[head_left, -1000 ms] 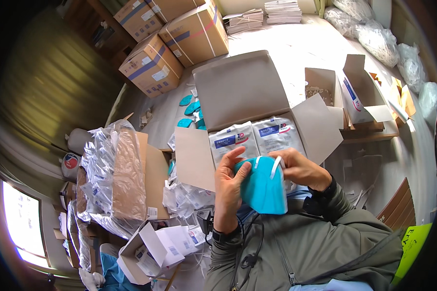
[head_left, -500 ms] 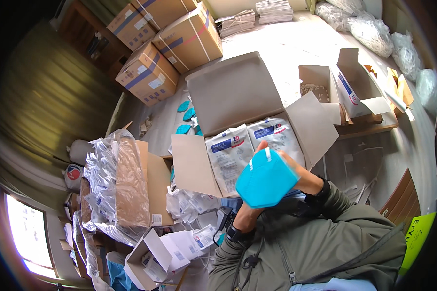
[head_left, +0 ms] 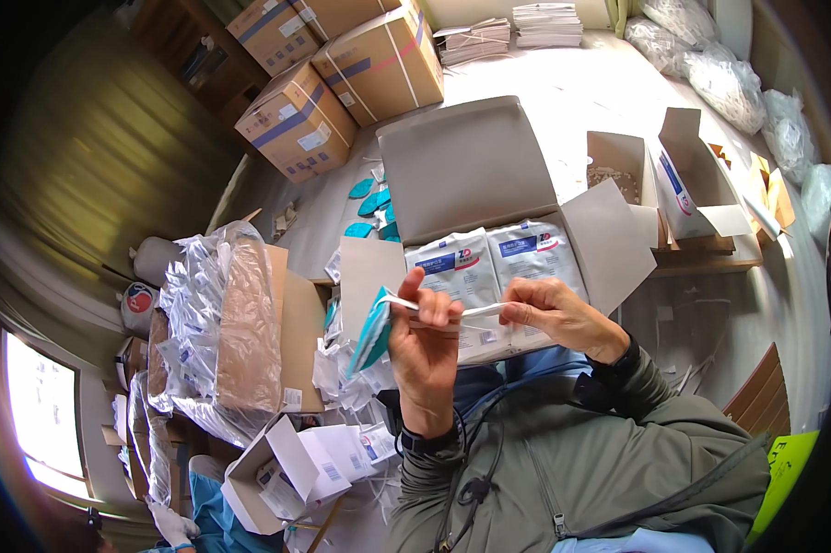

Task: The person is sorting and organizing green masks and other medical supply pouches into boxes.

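One raised teal mask; right hand fingers clamped on strap, left hand grip hidden; two packets inside carton; floor beyond right edge.

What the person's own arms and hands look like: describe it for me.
The left hand and right hand are bare, without gloves. Long, loose grey-green sleeves cover the arms, and dark bands circle both wrists.
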Available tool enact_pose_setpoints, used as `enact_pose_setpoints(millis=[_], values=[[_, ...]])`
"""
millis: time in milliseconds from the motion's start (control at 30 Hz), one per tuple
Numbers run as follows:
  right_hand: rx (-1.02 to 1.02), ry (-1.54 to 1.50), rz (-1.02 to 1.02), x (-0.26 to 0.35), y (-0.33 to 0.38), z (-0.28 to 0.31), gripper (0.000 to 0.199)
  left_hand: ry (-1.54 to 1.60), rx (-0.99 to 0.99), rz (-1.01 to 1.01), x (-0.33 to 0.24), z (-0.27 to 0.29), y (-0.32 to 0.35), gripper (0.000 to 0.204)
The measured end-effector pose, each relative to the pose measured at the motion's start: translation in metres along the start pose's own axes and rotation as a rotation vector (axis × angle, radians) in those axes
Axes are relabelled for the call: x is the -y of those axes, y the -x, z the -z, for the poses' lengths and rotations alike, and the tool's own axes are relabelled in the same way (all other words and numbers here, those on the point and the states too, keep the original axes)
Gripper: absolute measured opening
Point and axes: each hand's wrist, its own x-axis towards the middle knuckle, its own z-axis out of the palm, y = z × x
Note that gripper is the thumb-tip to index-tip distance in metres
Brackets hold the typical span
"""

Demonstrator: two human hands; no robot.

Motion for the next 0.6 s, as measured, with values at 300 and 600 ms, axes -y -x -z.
enact_pose_setpoints(millis=[300,600], values=[[-0.151,-0.185,-0.065,0.013,0.005,0.003,0.018,-0.709,-0.086,0.117,0.01,-0.012,0.019,0.03],[-0.152,-0.218,-0.008,0.015,0.005,0.002,0.016,-0.793,-0.003,0.169,0.022,0.002,0.029,0.018]])
